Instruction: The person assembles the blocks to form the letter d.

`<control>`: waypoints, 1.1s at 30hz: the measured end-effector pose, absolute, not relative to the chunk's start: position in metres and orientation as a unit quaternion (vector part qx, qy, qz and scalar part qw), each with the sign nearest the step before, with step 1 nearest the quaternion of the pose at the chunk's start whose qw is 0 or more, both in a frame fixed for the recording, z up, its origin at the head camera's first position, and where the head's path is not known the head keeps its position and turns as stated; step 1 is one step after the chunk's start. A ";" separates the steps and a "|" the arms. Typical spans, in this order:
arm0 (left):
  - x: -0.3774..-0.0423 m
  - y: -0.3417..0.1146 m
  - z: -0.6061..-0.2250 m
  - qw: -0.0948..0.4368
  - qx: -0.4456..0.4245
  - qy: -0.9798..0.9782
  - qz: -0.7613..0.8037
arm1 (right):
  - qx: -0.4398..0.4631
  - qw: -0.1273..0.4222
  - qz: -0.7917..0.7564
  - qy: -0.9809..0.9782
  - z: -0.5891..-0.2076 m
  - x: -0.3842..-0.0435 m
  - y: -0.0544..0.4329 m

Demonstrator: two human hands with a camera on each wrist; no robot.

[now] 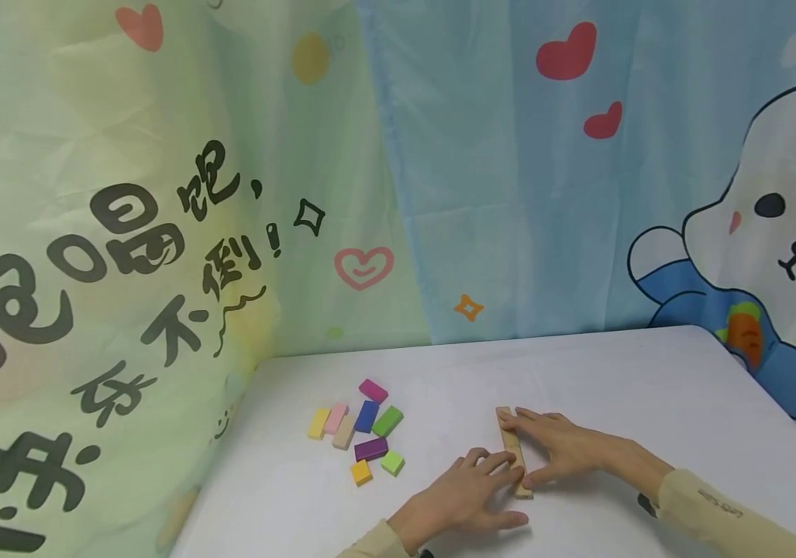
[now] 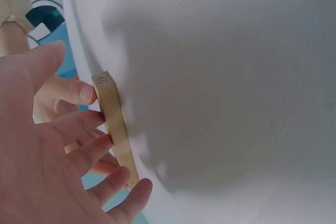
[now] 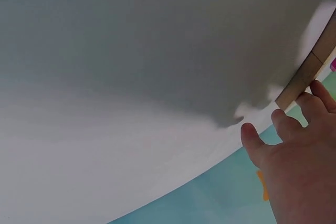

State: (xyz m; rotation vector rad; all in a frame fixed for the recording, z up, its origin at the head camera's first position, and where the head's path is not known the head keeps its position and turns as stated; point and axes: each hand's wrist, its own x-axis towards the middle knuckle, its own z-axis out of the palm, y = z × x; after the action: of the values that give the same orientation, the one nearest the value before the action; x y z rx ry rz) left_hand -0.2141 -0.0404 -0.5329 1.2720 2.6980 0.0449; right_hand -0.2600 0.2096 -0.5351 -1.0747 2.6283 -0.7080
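Observation:
A narrow row of plain wooden blocks [image 1: 511, 442] lies end to end on the white table, pointing away from me. Seams between blocks show in both wrist views, and the near end [image 2: 104, 80] carries a small dark marking. My left hand [image 1: 466, 490] has its fingertips along the row's left side, fingers spread and thumb held apart. On the other side, my right hand [image 1: 561, 444] touches the row, its fingers toward the far end and its thumb beside the near end. Neither hand's fingers wrap around the blocks.
Left of the hands, several loose coloured blocks lie on the table, among them a magenta block [image 1: 373, 390], a blue block [image 1: 366, 416], a green block [image 1: 387, 421], a purple block [image 1: 371, 449] and a tan block [image 1: 344, 432]. A printed curtain [image 1: 398, 194] hangs behind the table.

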 end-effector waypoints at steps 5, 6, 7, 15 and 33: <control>-0.215 -0.040 -0.535 0.075 0.423 0.903 0.012 | -0.371 0.113 -0.243 0.889 -0.533 -0.259 0.208; -0.216 -0.040 -0.535 0.074 0.423 0.903 0.010 | -0.371 0.116 -0.243 0.889 -0.532 -0.259 0.207; -0.216 -0.040 -0.535 0.073 0.422 0.903 0.009 | -0.371 0.117 -0.244 0.888 -0.532 -0.259 0.206; -0.220 -0.041 -0.536 0.074 0.433 0.898 0.018 | -0.358 0.127 -0.242 0.893 -0.521 -0.255 0.201; -0.260 -0.143 -0.526 -0.022 0.335 0.936 0.107 | -0.332 0.151 -0.221 0.905 -0.512 -0.251 0.194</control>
State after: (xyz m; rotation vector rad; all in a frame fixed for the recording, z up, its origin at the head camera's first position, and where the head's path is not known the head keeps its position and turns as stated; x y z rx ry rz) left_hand -0.2599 -0.1426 -0.5262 1.0664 2.9817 0.3396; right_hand -0.2514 0.1940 -0.5119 -0.9528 2.5970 -0.6331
